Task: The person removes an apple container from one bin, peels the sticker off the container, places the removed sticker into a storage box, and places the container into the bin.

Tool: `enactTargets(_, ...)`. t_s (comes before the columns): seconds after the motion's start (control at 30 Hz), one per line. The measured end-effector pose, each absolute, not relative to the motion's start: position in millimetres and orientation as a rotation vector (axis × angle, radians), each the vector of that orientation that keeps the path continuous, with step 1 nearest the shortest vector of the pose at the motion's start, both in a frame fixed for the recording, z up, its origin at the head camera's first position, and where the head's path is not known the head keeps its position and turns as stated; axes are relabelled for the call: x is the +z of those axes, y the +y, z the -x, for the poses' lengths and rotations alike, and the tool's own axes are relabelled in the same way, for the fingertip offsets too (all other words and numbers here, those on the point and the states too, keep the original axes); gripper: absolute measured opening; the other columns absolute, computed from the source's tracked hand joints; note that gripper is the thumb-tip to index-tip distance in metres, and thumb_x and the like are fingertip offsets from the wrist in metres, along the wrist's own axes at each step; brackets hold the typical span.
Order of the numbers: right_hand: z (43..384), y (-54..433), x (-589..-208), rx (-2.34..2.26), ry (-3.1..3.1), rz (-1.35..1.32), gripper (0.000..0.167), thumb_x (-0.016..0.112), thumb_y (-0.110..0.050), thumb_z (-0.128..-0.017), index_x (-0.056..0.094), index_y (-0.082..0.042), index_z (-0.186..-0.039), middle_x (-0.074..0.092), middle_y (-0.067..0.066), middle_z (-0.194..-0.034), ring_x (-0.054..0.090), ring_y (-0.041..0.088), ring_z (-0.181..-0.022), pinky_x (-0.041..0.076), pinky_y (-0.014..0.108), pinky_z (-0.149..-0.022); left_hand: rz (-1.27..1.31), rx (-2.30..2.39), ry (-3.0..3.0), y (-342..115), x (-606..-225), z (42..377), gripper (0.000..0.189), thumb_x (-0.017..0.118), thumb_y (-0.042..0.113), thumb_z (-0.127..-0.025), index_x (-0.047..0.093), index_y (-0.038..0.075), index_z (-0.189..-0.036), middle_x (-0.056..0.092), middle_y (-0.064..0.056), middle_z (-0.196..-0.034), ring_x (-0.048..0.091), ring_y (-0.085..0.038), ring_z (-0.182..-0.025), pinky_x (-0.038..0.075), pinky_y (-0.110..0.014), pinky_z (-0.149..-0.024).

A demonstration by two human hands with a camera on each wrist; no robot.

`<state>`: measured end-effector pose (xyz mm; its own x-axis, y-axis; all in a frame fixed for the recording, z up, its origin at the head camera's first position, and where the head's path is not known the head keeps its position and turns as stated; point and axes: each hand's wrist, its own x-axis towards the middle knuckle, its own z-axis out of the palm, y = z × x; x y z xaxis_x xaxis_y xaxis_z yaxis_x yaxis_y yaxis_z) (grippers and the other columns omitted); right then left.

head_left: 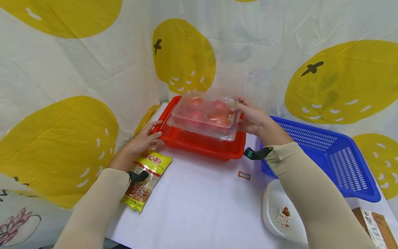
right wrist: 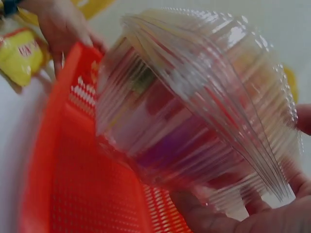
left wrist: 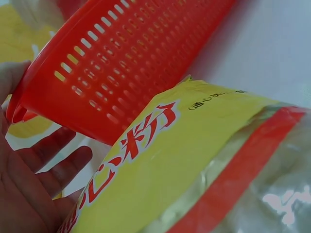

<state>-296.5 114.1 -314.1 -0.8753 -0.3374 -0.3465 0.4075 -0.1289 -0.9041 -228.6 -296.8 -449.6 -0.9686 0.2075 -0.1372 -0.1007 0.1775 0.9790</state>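
My right hand (head_left: 253, 119) grips the right end of a clear plastic clamshell box (head_left: 202, 126), thumb and fingers about its ribbed edge. Through its lid show several round red fruits (head_left: 219, 106) that look like tomatoes. The box is tilted above a red slotted basket (head_left: 199, 147) and hides much of its inside. My left hand (head_left: 141, 140) touches the basket's left end. In the left wrist view, one digit meets the red rim (left wrist: 29, 92), while other fingers (left wrist: 68, 167) extend loosely below it. Under my left wrist lies a yellow bag of pasta (head_left: 144, 180).
A blue slotted basket (head_left: 335, 145) stands on the right, partly behind my right arm. In front of it is a white tub (head_left: 270, 207) with a label. A small orange label (head_left: 244, 175) lies on the white table (head_left: 202, 207). A brown packet (head_left: 380, 224) sits far right.
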Motion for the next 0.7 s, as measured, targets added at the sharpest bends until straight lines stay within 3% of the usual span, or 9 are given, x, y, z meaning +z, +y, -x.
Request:
enactTargets(0.1,317,103,-332,-2.030,1.664,-0.087,0.036,0.059,-0.010,-0.105,0.049,-0.033,-0.130,0.039,0.002,-0.147,0.043,0.038,-0.134,0.046,0.066,-0.108,-0.068,1.849,2.227,-298,-446,228,0.062,0.056,0.027,-0.113,0.028,0.031,-0.168,0.041,-0.020,-0.162,0.048,-0.043,-0.138,0.037,-0.067,-0.117)
enactTargets(0.33,348,92,-376,-1.976,1.655,-0.169,0.040,0.063,-0.011,-0.104,0.045,-0.029,-0.135,0.036,0.003,-0.148,0.039,0.037,-0.134,0.042,0.069,-0.110,-0.029,1.839,2.208,-298,-446,225,0.063,0.060,0.030,-0.111,0.031,0.031,-0.167,0.043,-0.018,-0.160,0.049,-0.040,-0.137,0.038,-0.064,-0.118)
enactTargets(0.53,358,86,-396,-1.913,1.687,-0.165,0.037,0.065,-0.017,-0.105,0.045,-0.029,-0.134,0.044,0.004,-0.133,0.051,0.033,-0.111,0.054,0.056,-0.088,-0.027,1.835,2.213,-298,-447,223,0.061,0.060,0.029,-0.111,0.033,0.032,-0.166,0.045,-0.017,-0.158,0.051,-0.040,-0.135,0.041,-0.063,-0.116)
enactTargets(0.7,363,84,-399,-1.952,1.663,-0.135,0.059,0.067,-0.020,-0.106,0.037,-0.030,-0.156,0.037,0.007,-0.152,0.047,0.036,-0.129,0.050,0.061,-0.108,-0.040,1.827,2.235,-297,-444,228,0.062,0.063,0.033,-0.109,0.035,0.034,-0.165,0.047,-0.016,-0.156,0.051,-0.043,-0.135,0.043,-0.063,-0.115)
